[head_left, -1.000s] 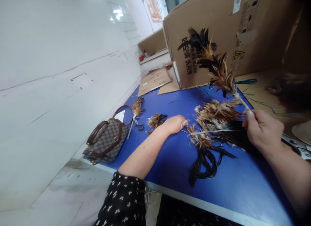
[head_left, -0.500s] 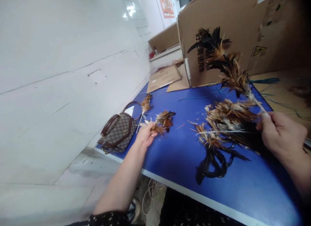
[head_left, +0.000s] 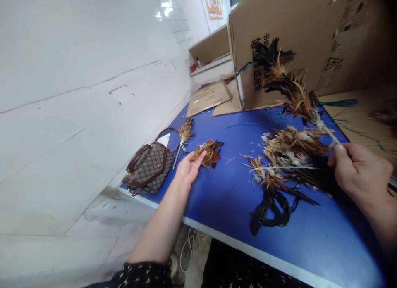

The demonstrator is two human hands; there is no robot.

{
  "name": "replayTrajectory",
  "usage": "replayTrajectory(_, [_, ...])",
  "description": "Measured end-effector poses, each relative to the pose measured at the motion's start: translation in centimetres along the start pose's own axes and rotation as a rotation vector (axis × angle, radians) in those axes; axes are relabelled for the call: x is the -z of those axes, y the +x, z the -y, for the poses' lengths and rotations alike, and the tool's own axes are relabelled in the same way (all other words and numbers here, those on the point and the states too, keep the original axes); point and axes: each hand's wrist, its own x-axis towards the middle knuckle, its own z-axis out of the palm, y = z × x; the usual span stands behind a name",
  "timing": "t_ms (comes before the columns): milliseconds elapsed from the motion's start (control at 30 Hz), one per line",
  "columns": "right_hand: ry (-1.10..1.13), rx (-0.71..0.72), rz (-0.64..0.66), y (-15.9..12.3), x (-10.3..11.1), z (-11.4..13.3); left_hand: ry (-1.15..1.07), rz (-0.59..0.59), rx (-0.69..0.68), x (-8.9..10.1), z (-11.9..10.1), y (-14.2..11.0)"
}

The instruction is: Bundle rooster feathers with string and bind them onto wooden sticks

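My right hand (head_left: 356, 168) is closed around the thin stick of a feather duster (head_left: 299, 94). Black feathers crown its tip, brown ones sit lower, and pale binding shows near my thumb. A whitish strand (head_left: 282, 167) stretches leftward from near this hand across the feathers. On the left, my left hand (head_left: 189, 168) has its fingers extended and apart, touching a small heap of brown feathers (head_left: 212, 152). Its fingertips partly cover the heap. Beneath the duster lies a larger pile of brown feathers (head_left: 294, 143), with curved black feathers (head_left: 271, 211) in front.
A patterned handbag (head_left: 150, 168) rests at the blue table's (head_left: 229, 205) left edge, beside another feather bunch on a thin stick (head_left: 186, 133). A large cardboard box (head_left: 288, 40) stands behind. Flat cardboard (head_left: 211, 98) and blue-green strings (head_left: 338, 102) lie towards the back.
My left hand has shifted slightly right and up, and its fingers have spread from a pinch on the brown feathers. My right hand stays on the duster's stick, nearly still.
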Motion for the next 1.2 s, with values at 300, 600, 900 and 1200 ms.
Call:
replayTrajectory(300, [0.016,-0.025,-0.009,-0.1,0.4,0.6,0.464,0.063,-0.213,0.1,0.9,-2.8])
replayTrajectory(600, [0.094,-0.118,-0.168,1.0,2.2,0.7,1.071,0.624,-0.68,-5.2,8.4,-7.4])
replayTrajectory(900, [0.377,-0.028,-0.136,-0.7,3.9,6.1,0.764,0.896,-0.429,-15.0,14.2,-11.3])
replayTrajectory(1200, [0.476,0.041,0.075,-2.9,3.1,10.0,0.405,0.767,-0.261,-18.5,16.0,-11.7])
